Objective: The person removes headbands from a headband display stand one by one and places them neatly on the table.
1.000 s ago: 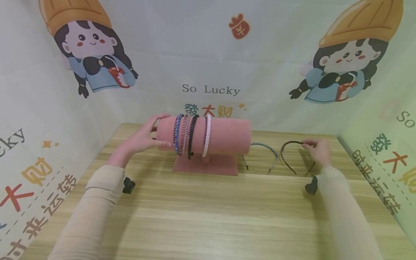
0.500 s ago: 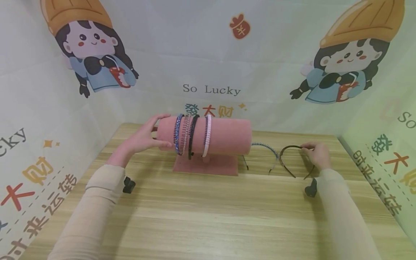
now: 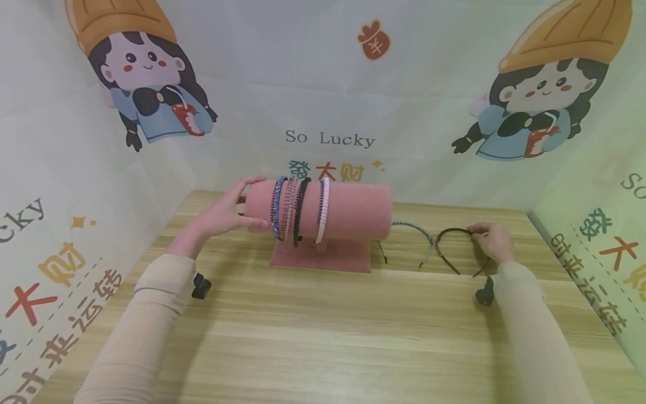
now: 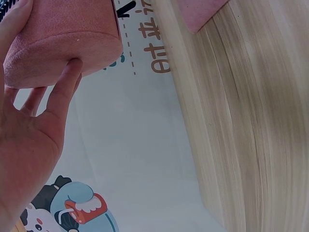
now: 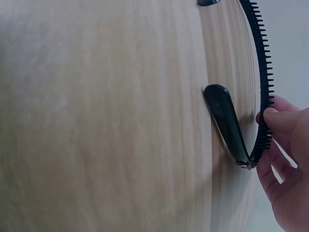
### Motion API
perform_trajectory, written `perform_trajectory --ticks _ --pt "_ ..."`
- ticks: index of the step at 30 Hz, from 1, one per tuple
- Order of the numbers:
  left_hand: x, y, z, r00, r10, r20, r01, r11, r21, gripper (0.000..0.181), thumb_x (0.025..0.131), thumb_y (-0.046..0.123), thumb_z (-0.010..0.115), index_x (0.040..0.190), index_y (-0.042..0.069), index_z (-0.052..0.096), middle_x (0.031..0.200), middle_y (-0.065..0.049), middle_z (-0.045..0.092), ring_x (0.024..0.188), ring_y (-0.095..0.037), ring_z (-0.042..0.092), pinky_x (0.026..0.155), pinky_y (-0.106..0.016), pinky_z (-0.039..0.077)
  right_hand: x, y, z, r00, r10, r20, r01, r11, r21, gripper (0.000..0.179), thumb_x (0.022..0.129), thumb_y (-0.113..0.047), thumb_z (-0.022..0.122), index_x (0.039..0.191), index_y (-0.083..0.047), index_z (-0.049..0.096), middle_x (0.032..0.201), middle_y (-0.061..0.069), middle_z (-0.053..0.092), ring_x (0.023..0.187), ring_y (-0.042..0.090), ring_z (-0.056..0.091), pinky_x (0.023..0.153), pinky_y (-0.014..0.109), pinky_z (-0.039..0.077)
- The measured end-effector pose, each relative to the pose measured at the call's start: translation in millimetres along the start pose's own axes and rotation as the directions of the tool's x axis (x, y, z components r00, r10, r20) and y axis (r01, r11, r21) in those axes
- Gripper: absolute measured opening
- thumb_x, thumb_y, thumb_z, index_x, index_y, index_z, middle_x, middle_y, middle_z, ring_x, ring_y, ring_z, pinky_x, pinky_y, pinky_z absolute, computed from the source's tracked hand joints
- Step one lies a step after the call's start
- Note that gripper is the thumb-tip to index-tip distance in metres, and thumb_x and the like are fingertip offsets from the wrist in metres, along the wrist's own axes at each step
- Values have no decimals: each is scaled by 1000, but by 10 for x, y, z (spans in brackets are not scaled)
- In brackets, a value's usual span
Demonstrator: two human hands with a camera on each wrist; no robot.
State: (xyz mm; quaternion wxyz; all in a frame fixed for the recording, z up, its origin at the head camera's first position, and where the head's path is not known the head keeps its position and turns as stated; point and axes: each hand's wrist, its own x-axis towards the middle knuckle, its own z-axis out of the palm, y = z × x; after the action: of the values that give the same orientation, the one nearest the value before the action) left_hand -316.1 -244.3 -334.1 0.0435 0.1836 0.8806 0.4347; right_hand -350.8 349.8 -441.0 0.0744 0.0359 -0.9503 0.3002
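My left hand (image 3: 222,210) grips the left end of a pink plush headband stand (image 3: 358,210), thumb at the front; in the left wrist view a finger presses the roll's flat end (image 4: 63,55). Around the roll sit a blue glittery headband (image 3: 276,210), a clear toothed one (image 3: 287,210), a black one (image 3: 300,213) and a white one (image 3: 323,213). At the right, my right hand (image 3: 494,241) pinches a black toothed headband (image 5: 263,63) between thumb and fingers, low over the table. Its tips point toward me, and a glittery trim (image 5: 246,165) shows along its outer side.
A light blue toothed headband (image 3: 411,226) lies on the wooden table (image 3: 328,331) between the stand's pink base (image 3: 323,258) and the black headband. Printed cloth (image 3: 323,84) stands behind and along both sides. A black mount (image 3: 202,286) sits at the left wrist.
My right hand has brought the black headband slightly down and toward me, beside the light blue one. The left hand keeps its grip on the stand.
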Motion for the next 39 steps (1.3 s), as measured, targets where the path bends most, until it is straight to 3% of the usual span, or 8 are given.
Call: perform_trajectory --ticks 5,9,15,28,39 --pt "-1 -7 2 1000 -3 1 3 1000 3 99 79 21 84 155 28 21 163 -9 18 144 -42 34 102 -55 52 13 -2 14 1000 -3 29 3 1000 -2 27 97 1 51 119 9 64 123 34 61 106 49 58 87 55 51" --pt "-5 -14 5 1000 -1 2 1 1000 0 98 80 20 83 155 28 21 164 -8 17 144 -42 33 102 -55 52 28 -4 42 999 5 34 -4 1000 -12 29 96 2 48 120 9 64 125 34 59 114 52 55 93 60 48" --pt "2 -13 0 1000 7 0 -7 1000 -4 98 80 20 83 155 28 22 163 -9 18 143 -42 33 102 -55 52 65 -14 77 1000 -2 20 3 1000 -29 31 95 4 47 121 9 63 126 34 59 118 54 53 97 62 46" --pt "-10 -1 -3 1000 -1 0 1 1000 8 98 80 20 84 155 28 21 163 -8 19 142 -40 36 101 -54 52 76 -70 123 1000 -18 -8 18 1000 -17 31 93 5 48 118 9 65 120 34 62 112 53 56 91 59 50" --pt "-2 -15 1 1000 1 -1 -1 1000 20 97 80 25 83 155 27 21 162 -8 20 143 -40 35 104 -54 51 65 -67 107 999 -6 49 4 1000 29 31 94 2 54 123 11 60 124 36 59 112 53 57 91 58 52"
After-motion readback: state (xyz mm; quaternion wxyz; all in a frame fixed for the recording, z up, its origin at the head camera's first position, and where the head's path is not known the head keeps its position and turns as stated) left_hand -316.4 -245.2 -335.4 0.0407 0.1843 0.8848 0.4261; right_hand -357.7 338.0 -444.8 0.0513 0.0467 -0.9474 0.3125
